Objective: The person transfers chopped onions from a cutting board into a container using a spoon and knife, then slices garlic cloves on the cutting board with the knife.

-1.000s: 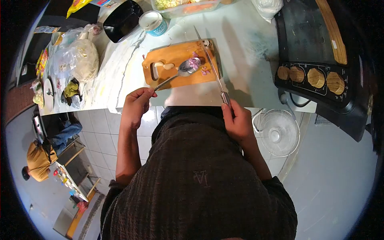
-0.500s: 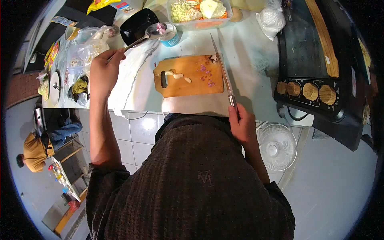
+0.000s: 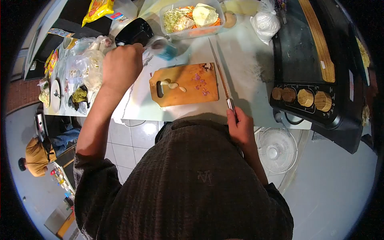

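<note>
My left hand (image 3: 122,66) is closed round the handle of a metal ladle (image 3: 148,42), beside the black bowl (image 3: 136,31). The ladle is blurred and mostly hidden by the hand. Just right of it stands a white and blue tub (image 3: 167,51), also smeared. My right hand (image 3: 241,123) grips a long knife (image 3: 222,74) by its handle, blade pointing away along the right side of the wooden cutting board (image 3: 180,96). On the board lie several peeled garlic cloves (image 3: 173,85) and chopped purple shallot bits (image 3: 200,82). Dark scraps sit at its far right corner.
A clear plastic container (image 3: 192,34) of shredded cabbage and carrot stands at the back. Right of it are a tied bag of white powder (image 3: 265,26) and a black stove (image 3: 308,52) with wooden knobs. Plastic bags (image 3: 86,66) lie at left. A person (image 3: 38,154) is in the background.
My left hand has moved right and turned over beside the bowl and tub. The ladle, which held pink chopped pieces, is now largely hidden. The knife stays beside the board.
</note>
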Available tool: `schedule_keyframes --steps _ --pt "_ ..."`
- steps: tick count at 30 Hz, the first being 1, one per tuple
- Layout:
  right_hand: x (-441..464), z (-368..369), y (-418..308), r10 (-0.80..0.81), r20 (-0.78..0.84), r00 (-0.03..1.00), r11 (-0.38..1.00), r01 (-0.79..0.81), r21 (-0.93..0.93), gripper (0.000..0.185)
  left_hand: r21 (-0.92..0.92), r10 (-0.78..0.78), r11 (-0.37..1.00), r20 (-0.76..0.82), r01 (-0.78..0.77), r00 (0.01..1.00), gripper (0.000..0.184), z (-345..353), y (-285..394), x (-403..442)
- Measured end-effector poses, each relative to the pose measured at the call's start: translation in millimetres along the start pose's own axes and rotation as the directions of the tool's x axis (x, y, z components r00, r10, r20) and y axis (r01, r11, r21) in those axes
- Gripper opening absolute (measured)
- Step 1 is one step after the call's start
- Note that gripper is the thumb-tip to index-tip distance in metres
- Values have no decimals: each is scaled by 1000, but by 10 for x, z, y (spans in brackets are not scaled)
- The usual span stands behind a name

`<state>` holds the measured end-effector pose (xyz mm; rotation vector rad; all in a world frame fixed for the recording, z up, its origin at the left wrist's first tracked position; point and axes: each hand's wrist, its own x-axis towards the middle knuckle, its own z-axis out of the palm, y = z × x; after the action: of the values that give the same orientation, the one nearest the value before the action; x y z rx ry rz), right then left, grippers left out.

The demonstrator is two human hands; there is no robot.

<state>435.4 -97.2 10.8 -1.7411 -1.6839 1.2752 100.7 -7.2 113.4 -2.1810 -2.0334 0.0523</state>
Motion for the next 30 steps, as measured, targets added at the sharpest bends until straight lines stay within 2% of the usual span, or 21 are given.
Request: schedule_keyframes --steps 2,4,11,13,20,22,25,30 --pt "50 -17 25 -5 15 1000 1000 5 -3 26 47 -3 999 17 2 1000 15 1 -15 46" --pt "79 9 85 -14 26 1000 1000 14 -7 26 -20 66 998 -22 -66 998 14 3 -35 43" --pt "115 -30 123 5 46 999 1000 -3 -25 27 4 79 997 25 -80 997 14 17 6 20" --pt "100 -31 128 -22 27 999 999 22 -28 28 26 2 1000 -21 -2 1000 14 -30 55 -3" --pt "70 -22 161 -6 9 1000 1000 6 25 28 -21 -50 999 -69 49 996 21 -126 -90 -135" --pt "66 -26 151 -31 1 1000 999 31 38 28 -128 -102 988 -110 88 989 23 -193 -132 -190" --pt "71 -20 275 -17 45 999 1000 17 5 28 -175 -160 974 -97 141 982 23 -257 -217 -253" --pt "16 -19 243 -7 20 1000 1000 7 24 29 -274 -267 934 -114 228 957 22 -323 -235 -427"
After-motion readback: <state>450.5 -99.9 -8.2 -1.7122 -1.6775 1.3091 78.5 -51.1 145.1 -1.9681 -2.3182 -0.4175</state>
